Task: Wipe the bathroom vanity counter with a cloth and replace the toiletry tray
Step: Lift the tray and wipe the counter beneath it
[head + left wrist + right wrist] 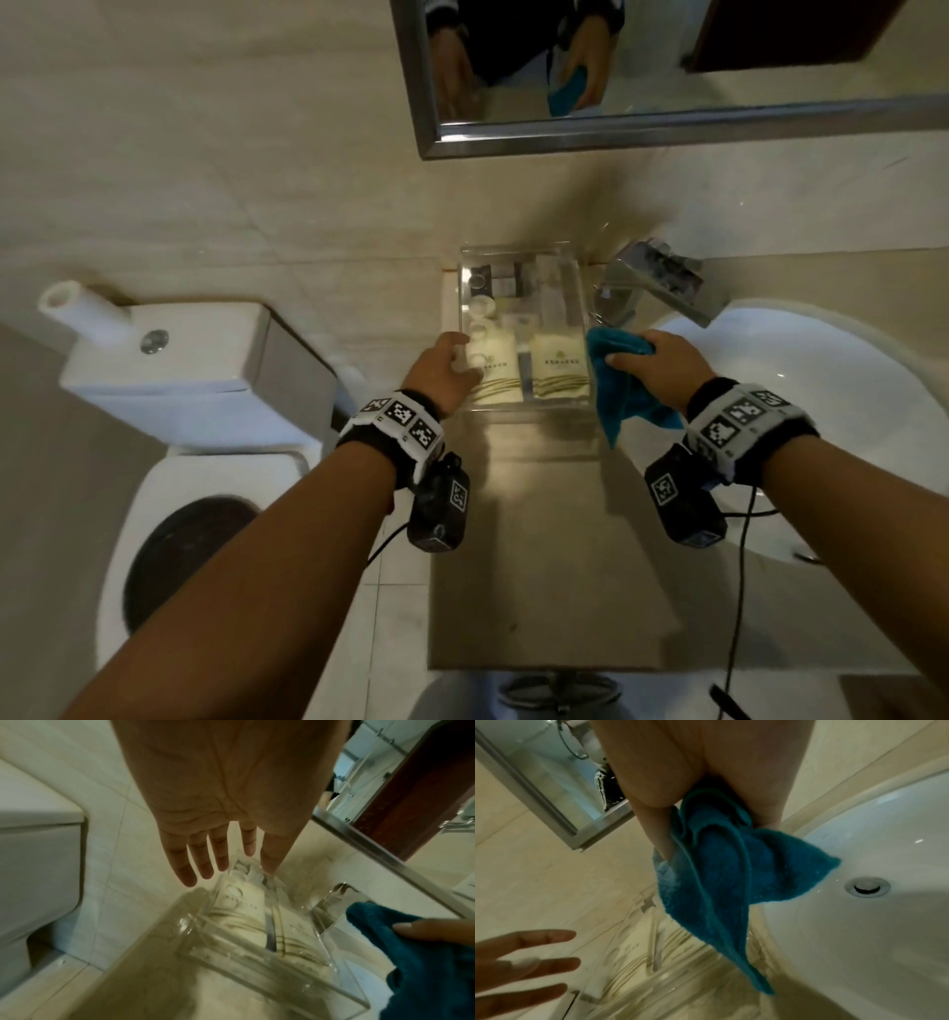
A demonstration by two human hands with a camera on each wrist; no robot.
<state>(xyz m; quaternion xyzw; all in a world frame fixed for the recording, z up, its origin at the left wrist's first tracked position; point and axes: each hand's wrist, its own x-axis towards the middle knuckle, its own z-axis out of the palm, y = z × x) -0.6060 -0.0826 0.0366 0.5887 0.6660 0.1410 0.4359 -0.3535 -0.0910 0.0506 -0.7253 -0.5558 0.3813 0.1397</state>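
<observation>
A clear acrylic toiletry tray [529, 408] holding cream sachets and small bottles sits on the vanity counter [539, 539], against the wall. My left hand [457, 360] is at the tray's left side with its fingers straight and spread [203, 870]. I cannot tell whether it touches the tray [270, 979]. My right hand [652, 360] grips a teal cloth [621, 401] just right of the tray, above the counter's edge by the sink. The cloth [718, 872] hangs bunched from the fingers, one corner pointing down.
A white sink basin [821, 411] with its drain [867, 887] lies to the right, a chrome faucet [652, 282] behind it. A toilet [195, 370] with a paper roll [67, 303] stands left of the counter. A mirror [667, 77] hangs above. Wrist cables dangle at the front.
</observation>
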